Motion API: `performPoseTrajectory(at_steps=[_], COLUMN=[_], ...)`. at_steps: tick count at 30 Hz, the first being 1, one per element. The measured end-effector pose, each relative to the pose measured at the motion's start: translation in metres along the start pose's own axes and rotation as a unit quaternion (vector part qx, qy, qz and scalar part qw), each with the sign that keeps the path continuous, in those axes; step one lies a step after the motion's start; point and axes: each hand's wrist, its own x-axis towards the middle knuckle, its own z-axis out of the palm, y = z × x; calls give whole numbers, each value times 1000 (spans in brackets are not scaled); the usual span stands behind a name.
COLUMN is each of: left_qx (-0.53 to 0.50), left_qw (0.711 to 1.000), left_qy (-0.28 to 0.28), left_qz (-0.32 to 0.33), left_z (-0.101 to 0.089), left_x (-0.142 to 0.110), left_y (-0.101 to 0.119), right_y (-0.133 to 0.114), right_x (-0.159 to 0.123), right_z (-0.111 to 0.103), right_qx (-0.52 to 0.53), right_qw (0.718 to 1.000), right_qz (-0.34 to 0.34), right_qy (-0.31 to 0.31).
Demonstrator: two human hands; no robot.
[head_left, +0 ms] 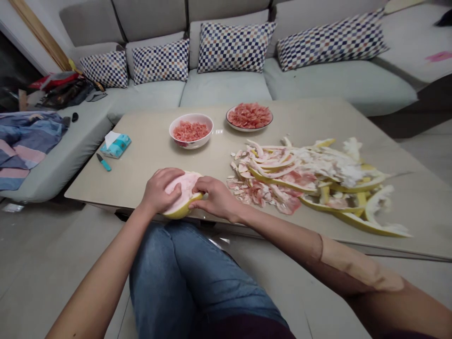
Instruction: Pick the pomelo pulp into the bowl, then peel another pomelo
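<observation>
A partly peeled pomelo [183,186], with pinkish-white pith on top and yellow-green rind below, is at the table's front edge above my knees. My left hand [163,189] is wrapped over its left side, the thumb pressing on the pith. On the other side my right hand [214,195] grips the rind edge between thumb and fingers. A heap of pomelo peel [318,174] with white pith and pink membrane scraps lies to the right. Behind the hands stand a white bowl [192,143] and a dark-rimmed plate [249,128], both full of pink pomelo pulp.
A blue tissue pack [116,145] and a small turquoise-handled knife [103,162] lie at the left of the beige table [148,127]. Beyond it runs a grey sofa [226,89] with checked cushions [236,47]. Clothes and bags are piled on its left part.
</observation>
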Motion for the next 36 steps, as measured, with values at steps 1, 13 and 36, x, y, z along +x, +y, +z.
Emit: performPoseTrajectory(at_steps=[1, 13, 36], left_qx=[0, 1, 26], left_qw=[1000, 1000, 990], left_qy=[2, -1, 9], left_qz=[-2, -10, -137], left_z=[0, 0, 13], left_x=[0, 3, 18], left_y=[0, 1, 14], right_y=[-1, -5, -5], right_x=[-1, -3, -7], right_z=[-1, 7, -4], right_qx=[-17, -20, -161], right_qw=[1000, 999, 986], right_qz=[-2, -30, -37], right_qy=[-2, 24, 15])
